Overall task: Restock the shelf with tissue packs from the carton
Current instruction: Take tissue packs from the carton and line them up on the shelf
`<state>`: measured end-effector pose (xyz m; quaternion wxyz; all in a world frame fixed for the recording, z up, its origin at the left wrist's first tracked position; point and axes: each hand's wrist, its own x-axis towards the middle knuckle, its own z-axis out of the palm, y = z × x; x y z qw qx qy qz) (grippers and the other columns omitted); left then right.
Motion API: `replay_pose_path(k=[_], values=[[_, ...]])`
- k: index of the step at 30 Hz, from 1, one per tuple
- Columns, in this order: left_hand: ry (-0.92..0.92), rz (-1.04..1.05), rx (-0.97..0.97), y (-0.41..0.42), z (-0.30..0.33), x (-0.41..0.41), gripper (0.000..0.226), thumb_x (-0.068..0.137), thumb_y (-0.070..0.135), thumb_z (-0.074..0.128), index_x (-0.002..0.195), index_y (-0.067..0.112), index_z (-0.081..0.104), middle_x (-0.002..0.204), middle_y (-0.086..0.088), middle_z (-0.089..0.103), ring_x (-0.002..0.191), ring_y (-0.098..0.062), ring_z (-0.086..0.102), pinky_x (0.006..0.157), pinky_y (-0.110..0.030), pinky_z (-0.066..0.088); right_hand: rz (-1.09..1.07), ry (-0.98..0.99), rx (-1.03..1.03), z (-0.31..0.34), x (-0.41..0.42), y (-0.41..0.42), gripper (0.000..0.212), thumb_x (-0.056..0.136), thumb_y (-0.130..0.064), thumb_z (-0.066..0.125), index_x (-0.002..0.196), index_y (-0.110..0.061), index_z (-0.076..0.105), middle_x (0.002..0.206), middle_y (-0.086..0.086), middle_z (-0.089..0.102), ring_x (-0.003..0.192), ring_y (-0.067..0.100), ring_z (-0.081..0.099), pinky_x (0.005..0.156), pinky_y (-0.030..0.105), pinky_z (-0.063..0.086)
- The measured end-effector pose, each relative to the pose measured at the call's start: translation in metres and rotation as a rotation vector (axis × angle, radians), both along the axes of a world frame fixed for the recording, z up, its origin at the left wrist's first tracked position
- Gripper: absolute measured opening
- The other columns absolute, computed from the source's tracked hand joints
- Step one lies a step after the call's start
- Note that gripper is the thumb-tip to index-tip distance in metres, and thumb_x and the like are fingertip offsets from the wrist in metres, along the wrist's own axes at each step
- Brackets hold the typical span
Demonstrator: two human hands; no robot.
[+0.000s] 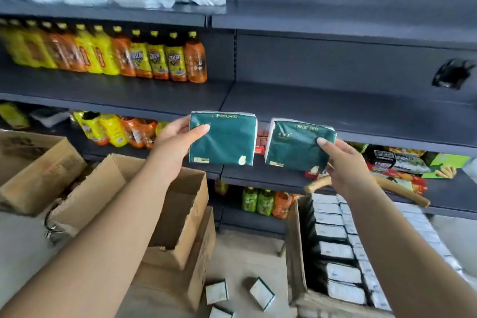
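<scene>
My left hand [178,137] grips a dark green tissue pack [227,139] by its left edge, thumb on its face. My right hand [346,165] grips a second green tissue pack [296,147] at its lower right corner. Both packs are held up side by side in front of the edge of a dark grey shelf [361,108], which is bare on its right half. The carton [335,253] stands on the floor at lower right, open and filled with several rows of packs. Three loose packs [260,293] lie on the floor in front of it.
Bottled drinks [144,59] line the shelf's left half. A black object [451,73] sits far right on it. Snack boxes [402,160] and a wooden handle [397,188] lie on the shelf below. Open cardboard boxes [178,214] stand at left and centre on the floor.
</scene>
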<state>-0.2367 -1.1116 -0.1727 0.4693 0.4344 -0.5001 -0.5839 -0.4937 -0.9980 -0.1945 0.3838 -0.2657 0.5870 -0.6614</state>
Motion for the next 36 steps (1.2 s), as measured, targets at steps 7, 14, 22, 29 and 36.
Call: replay_pose_path(k=[7,14,22,29,36], values=[[0.064,-0.067,-0.233,-0.058,0.074,-0.011,0.019,0.083,0.008,0.064,0.096,0.021,0.064,0.1,0.003,0.07,0.092,-0.012,0.067,0.079,-0.028,0.052,-0.036,0.111,-0.192,0.074,-0.014,-0.048,0.016,0.093,-0.013,0.053,0.1,-0.013,0.068,0.09,0.002,0.073,0.079,0.017,0.068,0.063,0.026,0.051],[0.081,-0.023,-0.414,-0.13,0.14,-0.058,0.021,0.08,0.008,0.069,0.092,0.025,0.066,0.098,0.004,0.07,0.096,-0.017,0.066,0.086,-0.036,0.052,-0.014,0.277,-0.339,0.155,-0.054,-0.112,0.016,0.092,-0.01,0.056,0.091,-0.017,0.07,0.091,-0.002,0.074,0.087,0.013,0.069,0.087,0.03,0.053],[0.054,0.075,-0.443,-0.219,0.173,-0.116,0.034,0.079,0.013,0.072,0.112,0.015,0.062,0.101,-0.003,0.068,0.092,-0.02,0.067,0.087,-0.042,0.053,-0.048,0.37,-0.33,0.203,-0.117,-0.201,0.012,0.089,-0.012,0.061,0.083,-0.016,0.071,0.091,0.002,0.072,0.092,0.023,0.064,0.098,0.042,0.048],[-0.093,0.08,-0.474,-0.298,0.195,-0.156,0.017,0.08,0.015,0.072,0.089,0.025,0.062,0.094,0.003,0.067,0.085,-0.013,0.065,0.077,-0.033,0.054,-0.07,0.367,-0.272,0.218,-0.158,-0.27,0.007,0.089,-0.012,0.061,0.084,-0.012,0.067,0.09,0.005,0.07,0.081,0.022,0.064,0.089,0.036,0.052],[-0.22,-0.027,-0.499,-0.404,0.216,-0.206,0.017,0.08,0.012,0.072,0.08,0.022,0.058,0.088,0.0,0.065,0.083,-0.017,0.065,0.079,-0.034,0.055,-0.126,0.449,-0.217,0.227,-0.214,-0.335,0.006,0.089,-0.014,0.062,0.09,-0.01,0.066,0.087,0.004,0.067,0.077,0.019,0.063,0.078,0.03,0.056]])
